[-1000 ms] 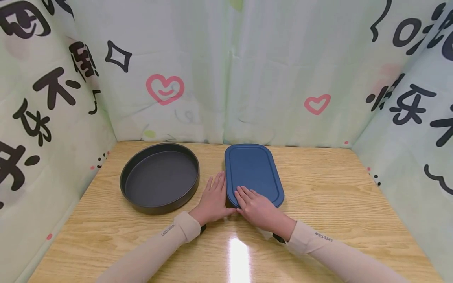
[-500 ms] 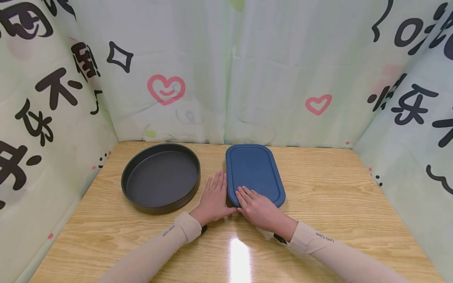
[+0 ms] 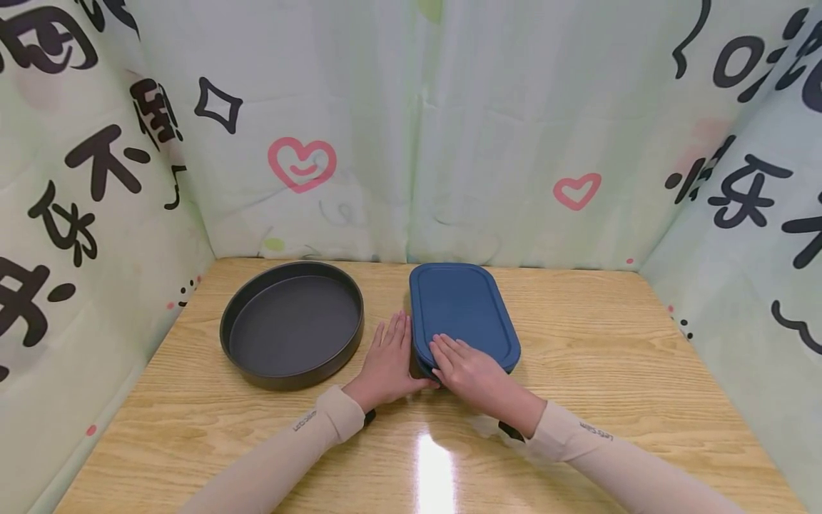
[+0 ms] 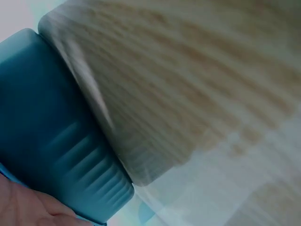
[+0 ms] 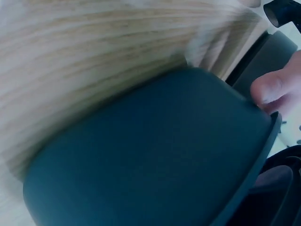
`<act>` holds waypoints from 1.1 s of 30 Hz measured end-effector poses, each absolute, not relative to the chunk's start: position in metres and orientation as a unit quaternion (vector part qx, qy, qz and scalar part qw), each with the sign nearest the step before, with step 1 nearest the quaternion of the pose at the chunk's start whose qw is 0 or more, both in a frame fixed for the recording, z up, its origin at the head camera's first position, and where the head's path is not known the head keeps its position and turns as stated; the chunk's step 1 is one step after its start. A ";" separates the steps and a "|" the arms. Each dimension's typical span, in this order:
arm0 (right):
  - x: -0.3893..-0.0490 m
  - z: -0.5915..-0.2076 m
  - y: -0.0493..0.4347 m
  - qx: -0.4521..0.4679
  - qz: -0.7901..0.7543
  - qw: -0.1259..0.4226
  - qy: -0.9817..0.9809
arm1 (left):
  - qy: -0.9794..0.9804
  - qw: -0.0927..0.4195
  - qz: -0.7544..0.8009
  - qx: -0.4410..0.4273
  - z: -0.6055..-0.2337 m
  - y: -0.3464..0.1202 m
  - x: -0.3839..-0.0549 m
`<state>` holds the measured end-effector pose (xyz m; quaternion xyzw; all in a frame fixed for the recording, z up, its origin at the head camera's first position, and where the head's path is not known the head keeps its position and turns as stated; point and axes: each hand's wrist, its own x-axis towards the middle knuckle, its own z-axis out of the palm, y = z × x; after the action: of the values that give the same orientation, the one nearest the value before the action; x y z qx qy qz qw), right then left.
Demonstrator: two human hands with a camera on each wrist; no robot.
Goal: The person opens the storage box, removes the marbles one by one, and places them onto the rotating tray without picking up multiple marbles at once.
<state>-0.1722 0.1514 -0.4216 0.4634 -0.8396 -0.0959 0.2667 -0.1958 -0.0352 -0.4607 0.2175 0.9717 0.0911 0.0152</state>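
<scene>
A blue rectangular container (image 4: 61,108) with a flat blue lid (image 3: 459,307) stands at the middle of the table. My left hand (image 3: 385,357) lies along its left side with straight fingers, the thumb reaching round the near left corner. My right hand (image 3: 472,368) holds the lid's near edge: fingers on top, thumb hidden below. That near edge looks slightly raised. In the right wrist view, the container's smooth side (image 5: 150,146) fills the middle and a thumb (image 5: 275,89) touches its corner. The left wrist view shows ridges on the container and part of a hand at the lower left.
A round dark grey pan (image 3: 295,328) stands left of my left hand, close to its fingers. The wooden table (image 3: 597,350) ends at a printed curtain (image 3: 488,143) at the back, with more curtain on both sides.
My right hand has shifted slightly to the right, and the lid's near edge has come up a little. The left hand has stayed almost still; the pan has not moved.
</scene>
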 end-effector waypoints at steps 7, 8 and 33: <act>-0.174 -0.415 0.156 0.467 -0.082 0.321 -0.820 | 0.966 0.029 0.117 0.229 -0.457 -0.038 -0.196; -0.174 -0.414 0.157 0.467 -0.083 0.327 -0.817 | 0.965 0.034 0.123 0.229 -0.457 -0.038 -0.196; -0.214 -0.344 0.201 0.326 0.146 0.399 -0.844 | 0.968 0.016 0.094 0.233 -0.456 -0.032 -0.203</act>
<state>-0.2143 0.2009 -0.3443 0.3263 -0.8444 0.1464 0.3989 -0.2029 -0.0316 -0.4560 0.2331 0.9677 0.0942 0.0159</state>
